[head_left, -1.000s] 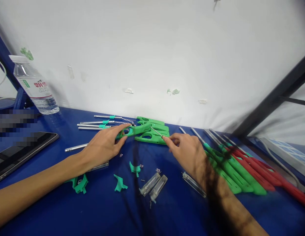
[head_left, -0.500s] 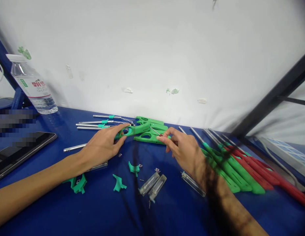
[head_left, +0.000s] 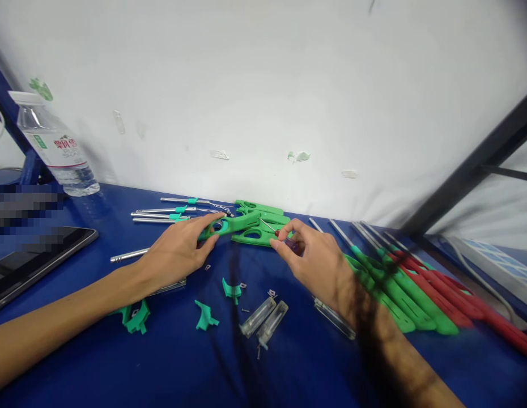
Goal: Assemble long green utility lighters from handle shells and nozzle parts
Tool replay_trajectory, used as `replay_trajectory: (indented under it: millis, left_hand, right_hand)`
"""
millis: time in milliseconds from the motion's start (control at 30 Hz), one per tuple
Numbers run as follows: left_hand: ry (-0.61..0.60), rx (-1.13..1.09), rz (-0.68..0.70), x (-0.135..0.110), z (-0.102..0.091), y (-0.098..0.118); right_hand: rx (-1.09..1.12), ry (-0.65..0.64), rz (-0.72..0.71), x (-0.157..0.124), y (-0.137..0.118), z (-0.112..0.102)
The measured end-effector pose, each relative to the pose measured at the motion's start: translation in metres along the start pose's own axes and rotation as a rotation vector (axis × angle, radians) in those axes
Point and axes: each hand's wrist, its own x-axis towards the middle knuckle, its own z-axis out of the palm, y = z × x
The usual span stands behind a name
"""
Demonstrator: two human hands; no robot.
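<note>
Since a moment ago the right hand (head_left: pixel 314 258) has turned a little, and a small screwdriver (head_left: pixel 284 239) with a dark red handle now shows between its fingers; before, only the thin metal tip could be seen. The fingers are pinched tight around it, and the tip points at the green handle (head_left: pixel 236 224). The left hand (head_left: pixel 178 249) has stayed where it was, with its thumb and fingers closed on that green handle, holding it just above the blue table (head_left: pixel 289 362). Near the front lie two clear little tubes (head_left: pixel 266 320) and some small green bits (head_left: pixel 206 317). Past the hands is a pile of green handles (head_left: pixel 263 218), touching each other. To the left are metal rods (head_left: pixel 170 212). Far left stands a water bottle (head_left: pixel 55 150). On the right lie long green and red lighters (head_left: pixel 416 294), side by side.
</note>
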Motion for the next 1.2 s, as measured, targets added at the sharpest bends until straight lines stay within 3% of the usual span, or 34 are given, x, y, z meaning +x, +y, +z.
replay_trajectory:
  millis: [267,467,1200]
  left_hand:
    - [-0.007,-0.008,0.002,-0.0007,0.0002,-0.0002]
    - [-0.009,-0.011,0.008,-0.0008,0.0018,-0.002]
    - [-0.024,-0.016,-0.003,-0.0011,0.0013,-0.0005]
  right_hand:
    - [-0.096,-0.053,0.002,0.0024,0.0022,-0.0016]
    - [-0.032,-0.114,0.045,0.0,-0.0034,-0.003]
    - [-0.044,-0.118,0.031,0.0022,-0.0025,-0.003]
